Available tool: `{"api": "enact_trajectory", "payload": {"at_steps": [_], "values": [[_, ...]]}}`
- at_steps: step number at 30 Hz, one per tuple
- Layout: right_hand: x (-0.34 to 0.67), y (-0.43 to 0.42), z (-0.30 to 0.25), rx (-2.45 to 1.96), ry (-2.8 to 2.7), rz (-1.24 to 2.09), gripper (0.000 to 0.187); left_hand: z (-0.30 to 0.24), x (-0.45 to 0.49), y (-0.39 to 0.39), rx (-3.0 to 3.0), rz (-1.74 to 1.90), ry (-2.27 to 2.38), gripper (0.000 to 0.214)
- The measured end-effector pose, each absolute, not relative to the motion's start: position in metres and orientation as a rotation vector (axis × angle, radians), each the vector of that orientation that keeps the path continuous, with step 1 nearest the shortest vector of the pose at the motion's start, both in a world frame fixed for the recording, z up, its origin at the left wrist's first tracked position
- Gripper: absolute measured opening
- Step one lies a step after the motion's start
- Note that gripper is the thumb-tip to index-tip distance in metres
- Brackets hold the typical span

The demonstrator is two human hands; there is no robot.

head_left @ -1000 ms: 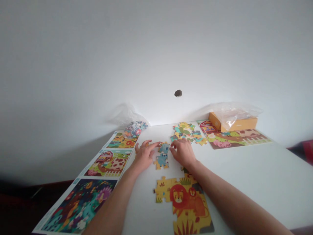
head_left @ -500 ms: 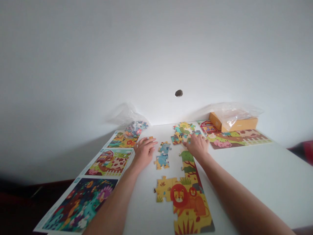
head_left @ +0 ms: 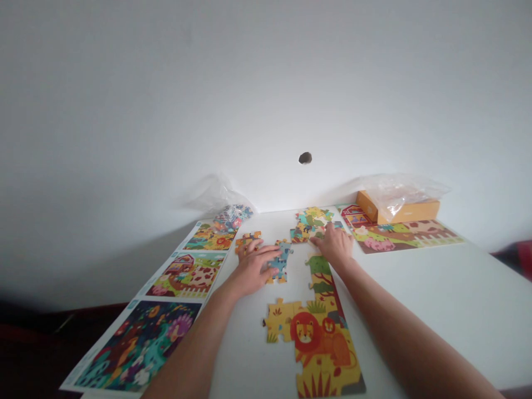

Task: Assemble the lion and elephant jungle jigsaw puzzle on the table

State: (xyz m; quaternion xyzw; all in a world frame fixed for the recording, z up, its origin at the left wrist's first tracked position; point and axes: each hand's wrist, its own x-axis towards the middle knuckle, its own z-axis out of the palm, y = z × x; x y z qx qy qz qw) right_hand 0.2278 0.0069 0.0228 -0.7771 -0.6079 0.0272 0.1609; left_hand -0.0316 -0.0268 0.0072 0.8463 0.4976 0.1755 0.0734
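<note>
Beyond the lion puzzle [head_left: 316, 343] our left hand [head_left: 253, 267] lay flat on the elephant pieces [head_left: 284, 256]; our right hand [head_left: 337, 245] touched the pile [head_left: 311, 220], grip unclear.

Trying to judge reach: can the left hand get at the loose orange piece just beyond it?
Probably yes: the orange piece lies bare just beyond the left hand, nothing between.
</note>
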Motion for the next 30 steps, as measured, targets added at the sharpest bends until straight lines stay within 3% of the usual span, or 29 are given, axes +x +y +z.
{"api": "enact_trajectory", "payload": {"at_steps": [3, 9, 14, 17, 24, 30], "values": [[0.227, 0.006, 0.023, -2.214, -1.765, 0.086, 0.062, 0.002, -0.037, -0.025, 2.541, 0.627, 1.611, 0.039], [0.229, 0.009, 0.022, -2.266, -1.788, 0.136, 0.048, -0.010, -0.042, -0.008, 2.468, 0.760, 1.596, 0.049], [0.232, 0.009, 0.025, -2.309, -1.771, 0.112, 0.058, 0.003, -0.040, -0.010, 2.366, 1.000, 1.920, 0.023], [0.233, 0.009, 0.026, -2.300, -1.779, 0.109, 0.058, 0.005, -0.042, -0.012, 2.290, 0.917, 2.126, 0.020], [0.235, 0.013, 0.019, -2.282, -1.642, 0.109, 0.069, -0.007, -0.042, -0.007, 2.330, 0.916, 1.686, 0.028], [0.240, 0.022, 0.011, -2.009, -1.460, 0.392, 0.035, 0.004, -0.034, -0.023, 2.481, 0.497, 1.535, 0.047]]}}
